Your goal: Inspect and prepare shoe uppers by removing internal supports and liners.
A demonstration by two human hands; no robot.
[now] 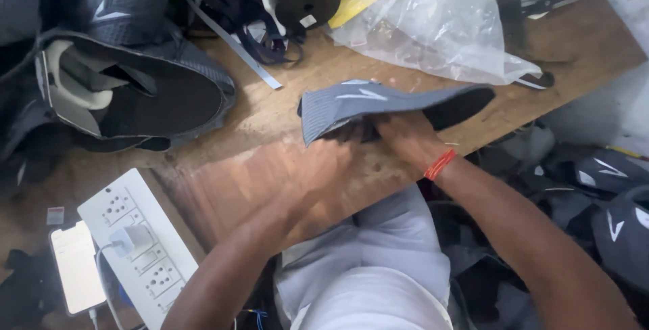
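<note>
A grey knit shoe upper (378, 103) with pale stripes is held flat just above the wooden table (270, 127). My left hand (318, 168) is blurred and grips its near left edge from below. On the near right side my right hand (409, 137) clasps the piece; an orange band circles that wrist. Dark lining shows at the upper's right end.
A stack of dark shoe uppers (128, 93) lies at the left. Crumpled clear plastic bags (433, 22) cover the far table. A white power strip (138, 249) and a phone (76, 269) sit at the near left. More grey uppers (602, 201) lie at the right.
</note>
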